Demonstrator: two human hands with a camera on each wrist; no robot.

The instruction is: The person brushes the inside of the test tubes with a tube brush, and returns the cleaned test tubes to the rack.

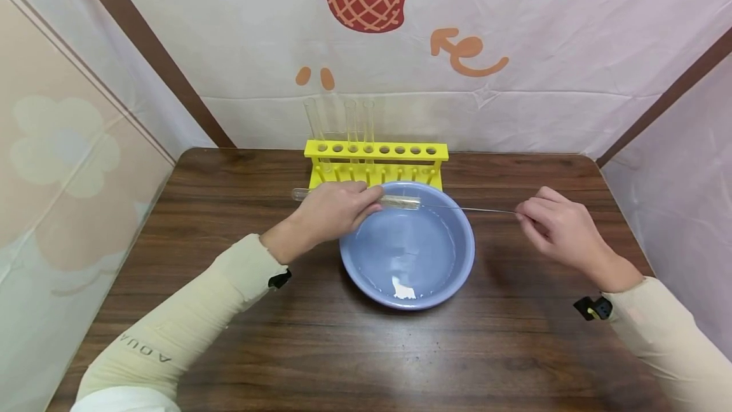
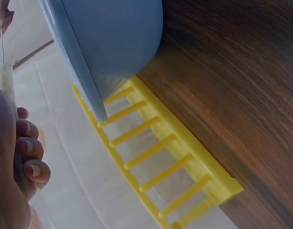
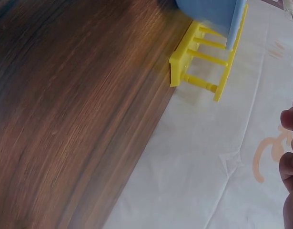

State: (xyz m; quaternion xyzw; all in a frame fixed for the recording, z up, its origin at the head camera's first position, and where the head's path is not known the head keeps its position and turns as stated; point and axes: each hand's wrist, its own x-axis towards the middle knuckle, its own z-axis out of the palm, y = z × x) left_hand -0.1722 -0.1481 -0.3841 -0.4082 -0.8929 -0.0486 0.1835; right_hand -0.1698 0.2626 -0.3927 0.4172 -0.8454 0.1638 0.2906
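My left hand (image 1: 337,208) grips a glass test tube (image 1: 407,202) lying nearly level over the back of a blue basin (image 1: 408,301). The tube's rounded end sticks out left of the hand and its mouth points right. From that mouth runs the thin wire handle of a test tube brush (image 1: 486,210), whose pale bristles show inside the glass. Right of the basin, my right hand (image 1: 563,227) pinches the wire's far end. In the left wrist view, the left fingers (image 2: 34,148) curl round the tube. Only some fingertips (image 3: 290,119) appear in the right wrist view.
Water fills part of the basin. Close behind it stands a yellow test tube rack (image 1: 377,150) with several drying pegs, and 3 upright glass tubes (image 1: 351,123) in its left holes. A printed cloth (image 1: 257,49) hangs beyond the wooden table's (image 1: 343,361) back edge.
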